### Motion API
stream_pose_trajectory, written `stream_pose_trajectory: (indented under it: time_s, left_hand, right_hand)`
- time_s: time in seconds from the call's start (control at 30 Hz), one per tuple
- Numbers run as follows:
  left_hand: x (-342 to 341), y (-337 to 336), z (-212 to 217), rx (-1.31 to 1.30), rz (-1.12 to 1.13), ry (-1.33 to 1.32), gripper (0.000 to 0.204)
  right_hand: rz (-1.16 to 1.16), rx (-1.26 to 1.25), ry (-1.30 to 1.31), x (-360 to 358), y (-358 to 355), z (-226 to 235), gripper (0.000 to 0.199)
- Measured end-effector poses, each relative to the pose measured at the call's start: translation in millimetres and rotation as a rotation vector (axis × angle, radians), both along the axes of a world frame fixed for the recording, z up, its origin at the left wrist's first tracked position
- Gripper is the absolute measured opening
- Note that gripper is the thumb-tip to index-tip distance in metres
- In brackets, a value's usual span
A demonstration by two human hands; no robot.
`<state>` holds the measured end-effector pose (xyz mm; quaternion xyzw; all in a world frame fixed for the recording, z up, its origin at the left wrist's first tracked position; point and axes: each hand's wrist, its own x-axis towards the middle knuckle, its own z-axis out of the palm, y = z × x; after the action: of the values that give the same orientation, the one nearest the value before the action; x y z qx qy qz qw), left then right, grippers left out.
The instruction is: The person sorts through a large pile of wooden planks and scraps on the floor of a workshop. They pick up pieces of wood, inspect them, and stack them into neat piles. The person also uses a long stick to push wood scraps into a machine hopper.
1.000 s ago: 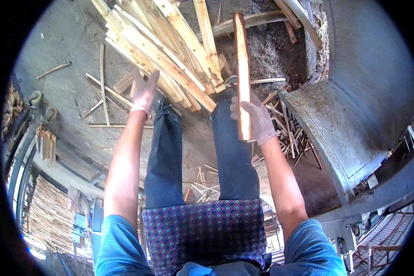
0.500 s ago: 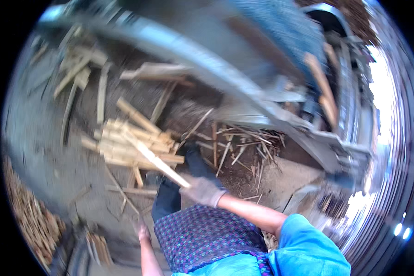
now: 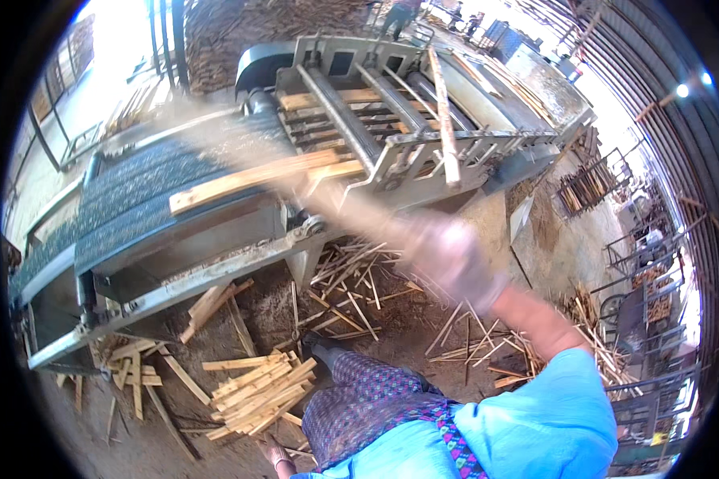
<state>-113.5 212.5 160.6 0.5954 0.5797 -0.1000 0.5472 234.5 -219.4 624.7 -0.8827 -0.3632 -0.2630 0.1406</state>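
Observation:
My right hand [image 3: 455, 259], in a pale glove and smeared by motion, is closed on one end of a wooden slat [image 3: 359, 209]. The slat points up and to the left, its far part blurred over the machine. Low at the lower edge, my left hand [image 3: 277, 457] hangs beside a stack of wooden slats [image 3: 264, 393] on the ground; its fingers are too small and partly hidden to read. A wide board [image 3: 252, 182] lies on the blue ridged conveyor [image 3: 148, 199], reaching toward the machine's rollers [image 3: 339, 116].
The machine's metal frame [image 3: 216, 275] crosses ahead of me. Thin offcuts [image 3: 359, 295] litter the ground beneath it, and more sticks [image 3: 487, 347] lie at the right. A long pole [image 3: 445, 128] leans across the rollers. Farther right stands a rack of wood [image 3: 587, 191].
My view has swung up toward the machine. My right hand has raised the slat from over the stack to above the conveyor side. My left hand stays low.

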Motion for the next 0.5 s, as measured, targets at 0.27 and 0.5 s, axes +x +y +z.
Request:
stream_pose_trajectory:
  time_s: [0.27, 0.5]
  left_hand:
    - [67, -18, 0, 0.07, -0.339, -0.088, 0.081]
    - [-26, -31, -5, 0.058, -0.503, 0.306, 0.039]
  right_hand:
    - [-1.095, -0.279, -0.379, 103, -216, 164, 0.064]
    - [-0.146, -0.344, 0.665, -78, -13, -176, 0.033]
